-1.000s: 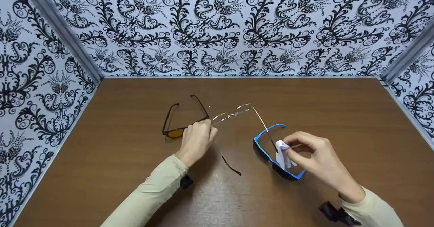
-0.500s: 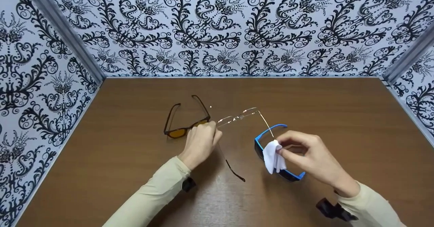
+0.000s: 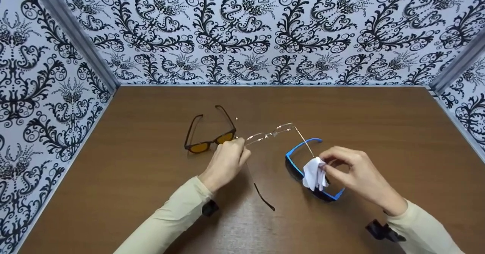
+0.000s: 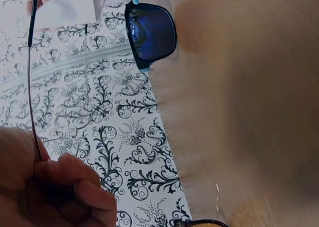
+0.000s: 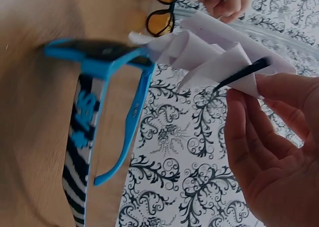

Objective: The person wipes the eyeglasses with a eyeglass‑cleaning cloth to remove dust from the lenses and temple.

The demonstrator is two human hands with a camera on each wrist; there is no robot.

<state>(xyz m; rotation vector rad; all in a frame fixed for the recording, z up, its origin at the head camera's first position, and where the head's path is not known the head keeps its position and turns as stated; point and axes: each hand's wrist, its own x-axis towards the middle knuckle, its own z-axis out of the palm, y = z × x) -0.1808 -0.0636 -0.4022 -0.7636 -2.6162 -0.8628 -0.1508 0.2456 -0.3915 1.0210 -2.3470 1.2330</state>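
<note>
My left hand (image 3: 225, 163) grips a pair of thin-framed clear eyeglasses (image 3: 271, 134) near one hinge, with fingers curled round it. One dark-tipped temple (image 3: 264, 198) points down toward the table's front; the wrist view shows this temple (image 4: 31, 87) rising out of the fist. My right hand (image 3: 356, 174) pinches a white cloth (image 3: 314, 173) around the other temple's end. From the folds the dark temple tip (image 5: 244, 73) sticks out in the right wrist view. Below the cloth lie blue-framed sunglasses (image 3: 292, 169) with dark lenses, partly covered by it.
Dark-framed glasses with amber lenses (image 3: 199, 148) lie with temples unfolded just behind my left hand. The brown table (image 3: 151, 208) is bounded by patterned walls (image 3: 242, 34) at the back and sides. Blue sunglasses' printed temple (image 5: 79, 152) shows close by in the right wrist view.
The clear eyeglasses have shifted right and slightly toward me with my left hand. The cloth in my right hand moved left, then back right along the temple. Both other pairs lie still.
</note>
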